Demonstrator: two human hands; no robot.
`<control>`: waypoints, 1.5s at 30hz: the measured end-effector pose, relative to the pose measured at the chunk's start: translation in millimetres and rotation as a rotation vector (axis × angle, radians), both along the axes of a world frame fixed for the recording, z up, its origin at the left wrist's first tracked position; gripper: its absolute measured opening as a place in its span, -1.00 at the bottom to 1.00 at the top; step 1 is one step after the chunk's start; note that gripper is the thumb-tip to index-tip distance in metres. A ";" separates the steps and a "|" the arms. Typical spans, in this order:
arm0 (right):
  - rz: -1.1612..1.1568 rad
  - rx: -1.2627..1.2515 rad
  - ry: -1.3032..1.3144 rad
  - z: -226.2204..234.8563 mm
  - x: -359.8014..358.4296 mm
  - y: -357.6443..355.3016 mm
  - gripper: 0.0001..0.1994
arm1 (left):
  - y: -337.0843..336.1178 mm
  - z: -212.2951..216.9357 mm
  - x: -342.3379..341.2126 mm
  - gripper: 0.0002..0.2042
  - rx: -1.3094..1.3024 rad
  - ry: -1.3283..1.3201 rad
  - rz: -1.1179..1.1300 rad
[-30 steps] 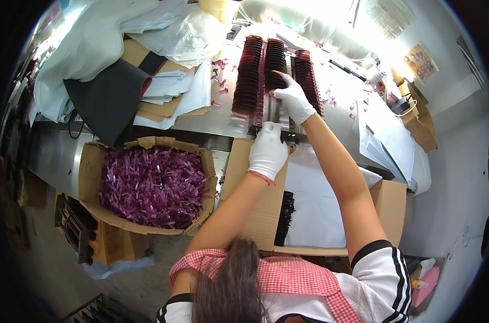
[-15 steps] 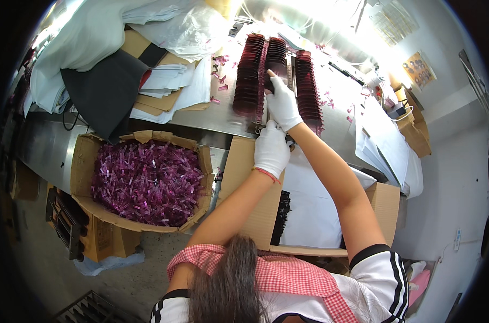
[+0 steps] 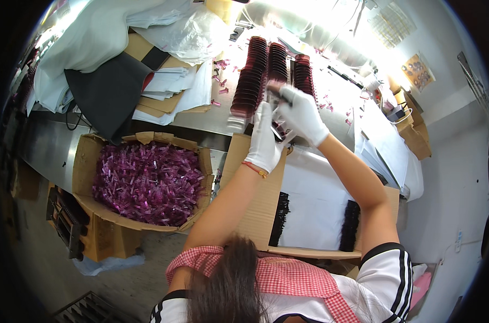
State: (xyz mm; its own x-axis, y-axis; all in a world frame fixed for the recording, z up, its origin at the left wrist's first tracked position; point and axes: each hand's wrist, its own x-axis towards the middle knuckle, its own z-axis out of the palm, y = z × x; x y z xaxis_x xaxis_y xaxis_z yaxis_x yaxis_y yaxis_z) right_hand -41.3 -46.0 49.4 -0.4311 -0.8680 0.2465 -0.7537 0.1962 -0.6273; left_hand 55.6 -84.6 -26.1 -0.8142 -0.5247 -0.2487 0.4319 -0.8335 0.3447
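Rows of thin dark-red discs stand in holders on the metal table: a left row point(image 3: 248, 81), a middle row point(image 3: 277, 62) and a right row point(image 3: 303, 75). At the near end of the rows, my white-gloved left hand point(image 3: 264, 140) has its fingers pointing away and its thumb apart. Dark glossy pieces point(image 3: 279, 131) lie between that thumb and the fingers; their exact kind is unclear. My right hand point(image 3: 303, 116), also gloved, with a bare fingertip, is beside the left hand over these pieces. Motion smears its fingers, so its grip does not show.
A cardboard box point(image 3: 82, 161) full of purple clear plastic pieces point(image 3: 147, 183) stands on the left. Before me, an open carton point(image 3: 250, 204) holds white sheets point(image 3: 314, 204) and black pieces point(image 3: 349, 226). Papers point(image 3: 171, 81) and a black cloth point(image 3: 107, 89) lie at far left.
My right hand has drawn back from the middle row toward me and to the right. My left hand has turned and lifted its fingers, with dark pieces now showing beside its thumb.
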 end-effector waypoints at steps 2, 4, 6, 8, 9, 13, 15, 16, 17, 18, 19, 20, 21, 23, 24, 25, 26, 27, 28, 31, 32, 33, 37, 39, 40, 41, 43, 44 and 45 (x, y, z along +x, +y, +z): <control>0.354 0.060 0.277 8.7 8.3 24.6 -0.58 | -2.3 13.4 0.7 -0.69 0.067 0.082 0.009; 0.319 0.100 -0.099 12.5 -5.8 31.3 -0.63 | 1.2 20.4 4.1 -0.83 0.086 -0.039 0.047; 0.021 -0.046 -0.141 5.4 -36.8 10.7 -0.65 | 1.6 20.9 4.3 -0.90 -0.009 -0.132 0.040; -0.190 -0.261 -0.241 -12.2 -70.2 -23.0 -0.64 | 2.0 14.5 2.6 -0.87 -0.229 -0.258 0.063; -0.208 -0.181 -0.366 -20.2 -86.7 -41.2 -0.61 | 3.1 10.0 -0.8 -0.90 -0.365 -0.326 0.067; -0.233 -0.098 -0.923 -50.2 -125.1 -81.7 -0.43 | 4.2 -11.1 -6.4 -0.85 -1.077 -0.629 0.099; -0.138 -0.086 -0.898 -52.5 -136.8 -87.3 -0.31 | 5.2 -18.3 -6.0 -0.78 -1.312 -0.698 0.139; -0.083 -0.125 -0.924 -52.7 -139.7 -88.5 -0.27 | 4.9 -20.5 -5.7 -0.74 -1.332 -0.731 0.068; -0.062 -0.069 -0.839 -50.5 -143.5 -86.0 -0.26 | 5.0 -22.0 -5.1 -0.76 -1.366 -0.727 0.061; -0.013 -0.030 -0.678 -50.4 -143.8 -88.8 -0.28 | 5.0 -22.7 -4.6 -0.77 -1.394 -0.731 0.073; 0.013 0.007 -0.512 -49.1 -144.6 -89.5 -0.30 | 4.6 -22.8 -4.1 -0.78 -1.416 -0.737 0.043; -0.014 0.044 -0.349 -49.1 -143.4 -91.8 -0.32 | 4.3 -22.4 -3.7 -0.78 -1.441 -0.738 0.031; -0.001 0.115 -0.508 -48.9 -142.1 -93.2 -0.29 | 3.6 -21.7 -3.4 -0.79 -1.466 -0.740 0.027; -0.008 0.058 -0.411 -52.5 -134.1 -97.0 -0.30 | 2.0 -19.9 -2.7 -0.79 -1.463 -0.736 -0.003; 0.011 0.027 -0.372 -54.9 -129.3 -97.9 -0.31 | 1.1 -19.3 -2.3 -0.78 -1.457 -0.733 -0.026; -0.026 0.018 -0.321 -58.0 -123.6 -97.8 -0.32 | 0.1 -19.0 -1.7 -0.77 -1.459 -0.717 -0.036; -0.063 0.010 -0.268 -60.6 -118.0 -97.1 -0.33 | -0.5 -18.8 -1.3 -0.76 -1.466 -0.709 -0.036; -0.099 0.002 -0.214 -62.4 -112.9 -97.3 -0.34 | -1.1 -18.9 -0.9 -0.76 -1.469 -0.707 -0.045; -0.126 -0.049 -0.058 -64.9 -107.2 -97.9 -0.35 | -1.3 -19.0 -0.6 -0.76 -1.466 -0.709 -0.056; -0.233 -0.090 0.180 -73.7 -88.7 -102.9 -0.42 | -1.0 -19.8 -0.9 -0.75 -1.464 -0.698 -0.045; -0.251 -0.065 0.237 -78.2 -82.2 -105.6 -0.42 | -0.7 -20.3 -1.2 -0.75 -1.464 -0.700 -0.050; -0.212 -0.126 0.319 -81.3 -77.8 -109.6 -0.43 | -0.7 -20.6 -1.7 -0.75 -1.460 -0.703 -0.052; -0.094 -0.089 0.606 -80.0 -84.3 -112.9 -0.54 | -4.1 -21.7 -1.6 -0.77 -1.437 -0.701 -0.007; 0.000 -0.115 0.849 -65.1 -99.9 -108.1 -0.63 | -6.9 -20.1 -0.9 -0.79 -1.393 -0.685 -0.008; 0.042 -0.080 0.910 -56.9 -104.6 -102.4 -0.68 | -7.2 -17.9 -1.0 -0.79 -1.370 -0.678 -0.016; 0.080 -0.155 0.933 -49.0 -105.3 -95.8 -0.67 | -8.6 -15.2 -0.9 -0.77 -1.387 -0.674 0.020; 0.090 -0.254 0.825 -30.6 -95.4 -82.8 -0.64 | -8.3 -6.2 -3.7 -0.72 -0.838 -0.481 -0.032; 0.012 -0.179 0.634 -22.4 -83.8 -72.2 -0.62 | -7.0 -0.4 -6.3 -0.70 -0.562 -0.390 -0.069; -0.005 -0.197 0.476 -13.7 -70.2 -58.2 -0.62 | -5.2 6.1 -10.3 -0.63 -0.375 -0.289 0.004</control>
